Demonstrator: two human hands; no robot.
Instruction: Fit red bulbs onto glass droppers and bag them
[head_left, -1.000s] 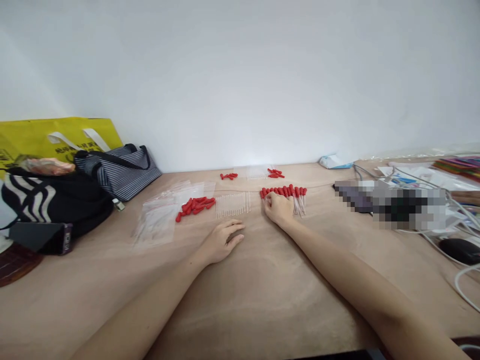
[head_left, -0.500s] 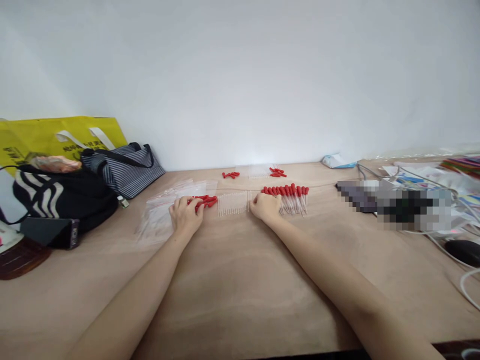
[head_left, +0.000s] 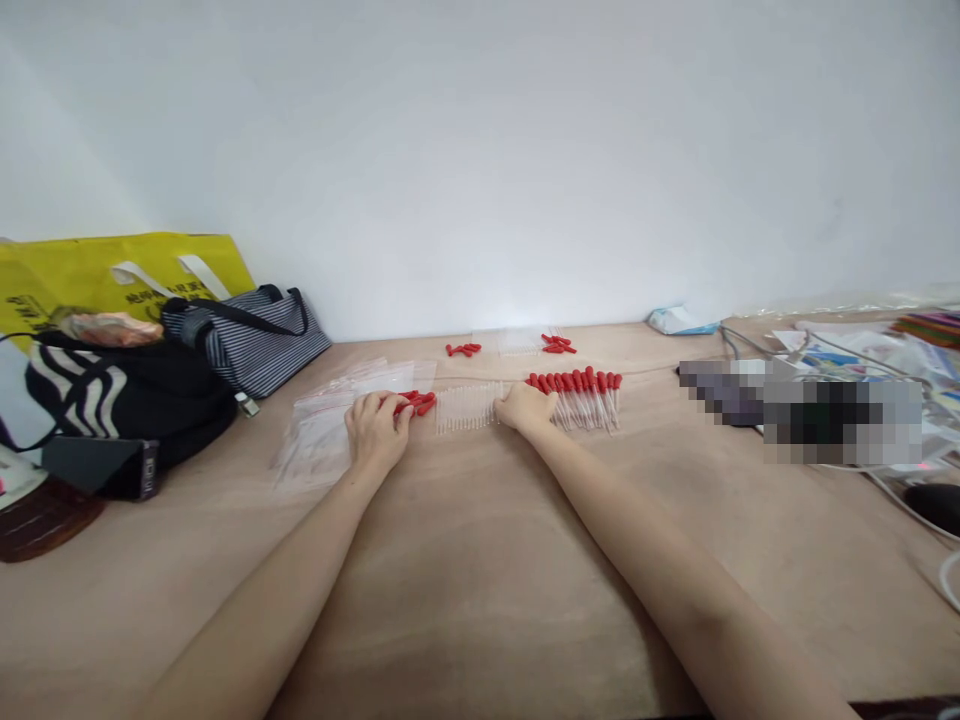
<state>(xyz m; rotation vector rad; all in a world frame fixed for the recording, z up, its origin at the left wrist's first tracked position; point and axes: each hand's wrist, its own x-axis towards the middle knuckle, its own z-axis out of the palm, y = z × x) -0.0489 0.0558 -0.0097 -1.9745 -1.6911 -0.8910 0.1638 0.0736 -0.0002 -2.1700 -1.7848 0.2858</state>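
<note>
My left hand [head_left: 377, 430] rests at the edge of the plastic bags, its fingers curled onto a small pile of red rubber bulbs [head_left: 421, 403]. My right hand [head_left: 526, 408] is closed in a pinch at the right end of a row of thin clear glass dropper tubes [head_left: 463, 408]; its fingertips are partly hidden. Right of that hand lies a row of glass droppers with red bulbs [head_left: 577, 385] fitted on their far ends, tubes pointing toward me.
Clear zip bags [head_left: 315, 435] lie left of my left hand. Farther back are more red bulbs [head_left: 463, 350] and tubes [head_left: 517, 343]. A striped bag [head_left: 259, 335], a black bag [head_left: 172, 395] and a dark box [head_left: 101, 465] stand left. Cables, papers and a mouse [head_left: 934, 505] lie right.
My right hand has shifted slightly left along the glass tubes. My left hand stays at the red bulbs, with its fingers a little more drawn in.
</note>
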